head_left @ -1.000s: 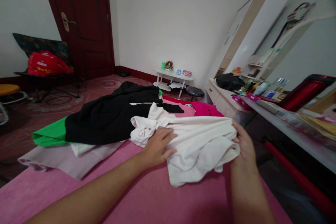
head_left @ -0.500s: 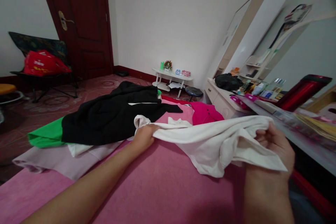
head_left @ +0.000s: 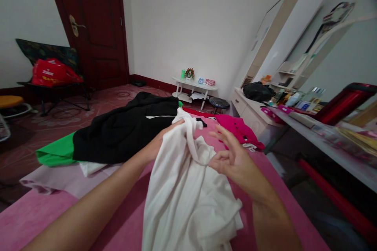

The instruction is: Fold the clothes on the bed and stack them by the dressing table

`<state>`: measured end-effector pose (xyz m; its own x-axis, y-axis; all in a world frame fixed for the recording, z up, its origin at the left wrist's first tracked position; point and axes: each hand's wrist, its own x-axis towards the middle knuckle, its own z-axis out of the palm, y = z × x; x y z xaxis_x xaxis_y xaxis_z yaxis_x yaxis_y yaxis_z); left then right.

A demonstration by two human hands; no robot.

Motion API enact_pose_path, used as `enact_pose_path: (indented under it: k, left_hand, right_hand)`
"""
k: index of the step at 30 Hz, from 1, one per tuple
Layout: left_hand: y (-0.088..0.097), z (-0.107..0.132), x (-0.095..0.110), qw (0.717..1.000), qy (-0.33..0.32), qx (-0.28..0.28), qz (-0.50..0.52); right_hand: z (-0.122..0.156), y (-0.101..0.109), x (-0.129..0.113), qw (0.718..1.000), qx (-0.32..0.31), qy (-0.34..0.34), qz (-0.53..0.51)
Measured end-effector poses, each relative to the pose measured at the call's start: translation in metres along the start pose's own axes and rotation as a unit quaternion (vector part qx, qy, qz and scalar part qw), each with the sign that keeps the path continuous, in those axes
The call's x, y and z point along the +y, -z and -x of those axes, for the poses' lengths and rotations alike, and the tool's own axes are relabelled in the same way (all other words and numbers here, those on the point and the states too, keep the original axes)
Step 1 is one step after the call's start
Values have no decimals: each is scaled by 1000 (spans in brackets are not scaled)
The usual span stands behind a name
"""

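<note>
A white garment [head_left: 185, 192] hangs in front of me over the pink bed cover [head_left: 88, 219]. My left hand [head_left: 159, 143] grips its upper edge from behind, mostly hidden by the cloth. My right hand [head_left: 231, 157] pinches a fold of the same garment between thumb and forefinger, the other fingers spread. Behind it lie a black garment [head_left: 123, 129], a green one [head_left: 55, 151], a pale lilac one [head_left: 61, 178] and a magenta one [head_left: 240, 129].
A grey desk [head_left: 330, 145] with bottles and a red flask [head_left: 341, 104] runs along the right. A small white table [head_left: 194, 86], a stool [head_left: 218, 104] and a dark red door [head_left: 91, 27] stand beyond the bed. A red bag [head_left: 53, 72] sits on a chair at left.
The white garment was stretched sideways between both hands; now it is gathered and lifted upright, my right hand having moved left and re-gripped near the left hand.
</note>
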<state>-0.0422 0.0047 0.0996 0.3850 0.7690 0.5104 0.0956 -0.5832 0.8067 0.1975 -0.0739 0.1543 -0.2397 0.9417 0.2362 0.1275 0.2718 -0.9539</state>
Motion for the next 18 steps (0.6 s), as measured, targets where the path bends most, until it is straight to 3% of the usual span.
enact_pose_path:
  k: [3, 5, 7, 9, 11, 13, 15, 18]
  left_hand:
    - [-23, 4, 29, 994, -56, -95, 15]
    - [-32, 6, 37, 992, -67, -110, 15]
    - [-39, 8, 33, 994, -45, -83, 48]
    - [-44, 10, 18, 992, 19, -66, 102]
    - [-49, 14, -2, 979, 87, -112, 148]
    - [-51, 18, -18, 956, 117, -221, 151]
    - [-52, 23, -25, 936, 99, -320, 106]
    - [-54, 28, -23, 906, 99, -403, 81]
  right_hand:
    - [-16, -11, 22, 999, -2, 5, -54]
    - [-15, -10, 26, 998, -15, -4, -61]
    - [-10, -2, 22, 998, -1, -14, -59]
    - [-5, 7, 13, 995, 44, 4, -89]
    - [0, 17, 3, 982, 112, 58, -138]
    - [2, 27, -4, 954, 199, 123, -186]
    - [4, 37, -10, 907, 301, 184, -228]
    - [5, 53, -16, 845, 404, 229, -266]
